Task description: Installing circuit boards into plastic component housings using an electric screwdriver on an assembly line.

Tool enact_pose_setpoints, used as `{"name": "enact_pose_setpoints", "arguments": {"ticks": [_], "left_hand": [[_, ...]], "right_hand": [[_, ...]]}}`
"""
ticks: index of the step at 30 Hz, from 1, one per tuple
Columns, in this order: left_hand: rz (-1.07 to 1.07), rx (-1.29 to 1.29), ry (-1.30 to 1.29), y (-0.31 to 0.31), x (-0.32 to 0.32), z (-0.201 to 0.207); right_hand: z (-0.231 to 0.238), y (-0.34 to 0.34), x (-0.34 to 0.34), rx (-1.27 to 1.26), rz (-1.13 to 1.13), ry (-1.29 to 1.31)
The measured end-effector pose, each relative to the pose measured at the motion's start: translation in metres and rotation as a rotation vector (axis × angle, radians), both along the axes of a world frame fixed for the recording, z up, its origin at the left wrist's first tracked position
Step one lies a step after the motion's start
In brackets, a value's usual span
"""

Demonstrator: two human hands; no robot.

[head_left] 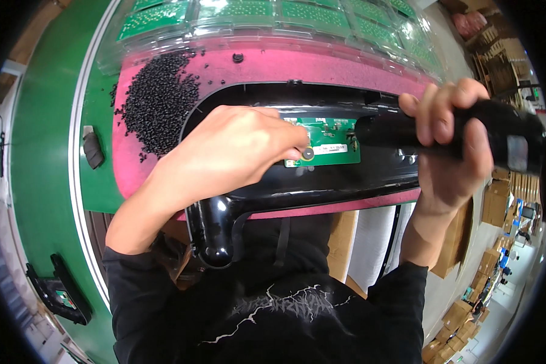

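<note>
Right fingers [443, 116] wrap black tool [502, 126] — left fingers [292, 138] bunch over board [340, 159].

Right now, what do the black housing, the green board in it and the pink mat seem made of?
Black housing: probably moulded plastic, glossy, with highlights. Green board: likely coated fibreglass laminate, judging by its small mounted parts. Pink mat: dull surface, rubber or cloth, unclear.

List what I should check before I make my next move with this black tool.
1. Black tool gripped: ok, right hand wrapped around it.
2. Circuit board inside the black housing: ok.
3. Board fully seated: cannot tell.
4. Tool end over the board's right end: ok; exact contact, cannot tell.
5. Left hand clear of the board: not ok, fingers at its left end.
6. Small black parts heaped on the pink mat: ok.
</note>
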State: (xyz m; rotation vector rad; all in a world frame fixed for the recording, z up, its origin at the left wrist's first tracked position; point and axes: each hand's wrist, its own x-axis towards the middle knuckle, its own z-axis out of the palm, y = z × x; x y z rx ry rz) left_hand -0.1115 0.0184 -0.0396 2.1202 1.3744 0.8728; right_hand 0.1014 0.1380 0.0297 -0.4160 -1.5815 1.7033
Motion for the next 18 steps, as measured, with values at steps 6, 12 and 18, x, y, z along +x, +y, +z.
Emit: {"name": "enact_pose_setpoints", "arguments": {"ticks": [6,12,18], "left_hand": [[0.047,0.256,-0.305,0.004,0.005,-0.002],[0.098,0.207,-0.425,0.000,0.002,0.000],[0.102,0.113,-0.371,0.001,0.006,-0.006]], "right_hand": [[0.010,-0.029,-0.006,-0.314,0.069,0.421],[0.020,-0.030,-0.001,-0.304,0.083,0.500],[0.023,-0.034,0.004,-0.169,0.003,0.648]]}}
